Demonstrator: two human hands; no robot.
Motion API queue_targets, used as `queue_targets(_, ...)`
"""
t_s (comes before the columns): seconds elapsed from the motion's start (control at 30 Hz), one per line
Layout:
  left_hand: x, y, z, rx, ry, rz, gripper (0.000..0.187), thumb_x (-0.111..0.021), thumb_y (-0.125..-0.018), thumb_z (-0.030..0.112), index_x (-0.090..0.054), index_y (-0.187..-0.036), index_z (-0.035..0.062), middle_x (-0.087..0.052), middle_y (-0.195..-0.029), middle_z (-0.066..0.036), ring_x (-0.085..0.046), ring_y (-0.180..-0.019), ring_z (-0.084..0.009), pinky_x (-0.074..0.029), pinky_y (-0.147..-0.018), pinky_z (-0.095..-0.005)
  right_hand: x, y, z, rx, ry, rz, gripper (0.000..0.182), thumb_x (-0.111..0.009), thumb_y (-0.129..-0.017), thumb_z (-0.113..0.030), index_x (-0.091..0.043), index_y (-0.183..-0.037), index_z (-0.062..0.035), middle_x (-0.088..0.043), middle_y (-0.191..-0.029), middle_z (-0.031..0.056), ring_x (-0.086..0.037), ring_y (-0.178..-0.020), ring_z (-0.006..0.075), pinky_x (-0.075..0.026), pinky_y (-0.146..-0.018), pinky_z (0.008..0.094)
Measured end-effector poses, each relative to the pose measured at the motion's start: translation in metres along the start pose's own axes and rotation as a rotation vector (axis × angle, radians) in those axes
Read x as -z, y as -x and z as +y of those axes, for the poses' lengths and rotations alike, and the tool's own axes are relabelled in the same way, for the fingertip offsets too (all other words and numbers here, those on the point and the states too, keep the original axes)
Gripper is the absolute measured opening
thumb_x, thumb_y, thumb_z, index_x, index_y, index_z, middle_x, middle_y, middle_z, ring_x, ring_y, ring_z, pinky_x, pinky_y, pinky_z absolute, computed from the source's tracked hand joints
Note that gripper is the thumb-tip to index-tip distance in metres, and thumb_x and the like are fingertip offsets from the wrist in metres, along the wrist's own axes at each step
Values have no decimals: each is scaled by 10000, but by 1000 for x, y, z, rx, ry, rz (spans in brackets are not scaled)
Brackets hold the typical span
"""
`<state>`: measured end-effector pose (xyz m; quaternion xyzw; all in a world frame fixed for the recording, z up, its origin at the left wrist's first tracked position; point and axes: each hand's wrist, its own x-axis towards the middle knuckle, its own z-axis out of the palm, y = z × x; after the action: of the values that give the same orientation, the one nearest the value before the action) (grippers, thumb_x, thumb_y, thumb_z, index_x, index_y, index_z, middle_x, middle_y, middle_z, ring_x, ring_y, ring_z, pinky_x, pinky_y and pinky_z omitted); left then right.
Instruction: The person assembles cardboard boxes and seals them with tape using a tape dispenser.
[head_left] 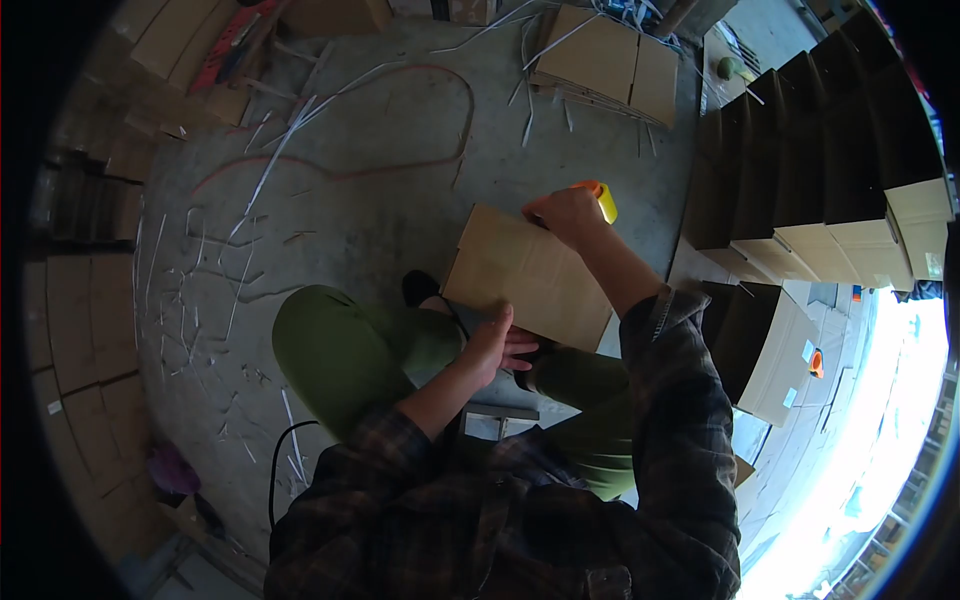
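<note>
A closed brown cardboard box (530,275) stands between my knees. My right hand (572,215) is closed around an orange tape dispenser (598,188) with a yellow part, at the box's far edge. Its fingers hide most of the dispenser's handle. My left hand (488,350) is at the near left edge of the box, thumb up against it and fingers stretched apart; whether every finger touches the cardboard cannot be made out.
Flattened cardboard (590,60) is stacked on the floor ahead. Open boxes (800,150) stand in rows at the right, with another orange dispenser (817,362) by a box there. White strapping strips (265,180) litter the floor. Stacked cartons (90,330) line the left.
</note>
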<state>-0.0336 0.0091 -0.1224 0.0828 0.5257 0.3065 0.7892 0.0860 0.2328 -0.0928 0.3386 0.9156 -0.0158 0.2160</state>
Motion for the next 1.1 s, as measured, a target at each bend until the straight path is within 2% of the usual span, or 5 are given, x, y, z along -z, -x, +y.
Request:
queue_targets(0.3, 4, 16, 28, 234, -84, -235, 646, -364, -976, 564, -529, -1194, -21, -630, -1106, -190, -638, -1041, -275, -564, -737, -426, 50, 130, 33, -453, -848, 362, 351, -665, -860, -246, -655, -1198, -152, -709, -967, 106, -687, -857, 219, -531, -778, 323)
queue_targets(0.47, -4, 27, 59, -185, 220, -104, 556, -364, -1009, 480, -541, -1205, -10, -604, -1179, -135, -595, -1103, -246, -508, -872, -428, 63, 180, -7, -359, -1425, 282, 335, -651, -894, -188, -643, -1186, -22, -693, -1013, 91, -644, -898, 157, -509, -837, 287)
queue_targets(0.77, -16, 46, 58, -442, -92, 11, 584, -440, -962, 550, -608, -1141, 20, -642, -1070, -91, -612, -1037, -212, -497, -875, -409, 63, 178, -40, -246, -1241, 237, 285, -643, -898, -135, -659, -1160, -24, -697, -987, 86, -633, -893, 131, -507, -831, 283)
queue_targets(0.97, 7, 26, 63, -82, 517, -229, 537, -466, -955, 540, -643, -1053, 42, -671, -1047, -93, -628, -1023, -200, -501, -857, -396, 48, 173, -40, -283, -1534, 235, 295, -652, -881, -113, -659, -1161, -22, -698, -959, 96, -635, -851, 115, -507, -815, 273)
queue_targets(1.1, -7, 44, 70, -237, 225, -25, 547, -463, -958, 536, -628, -1074, 28, -651, -1030, -89, -611, -1008, -204, -483, -859, -394, 55, 167, -42, -288, -1297, 250, 295, -659, -876, -109, -660, -1156, -19, -701, -958, 102, -642, -841, 115, -510, -798, 273)
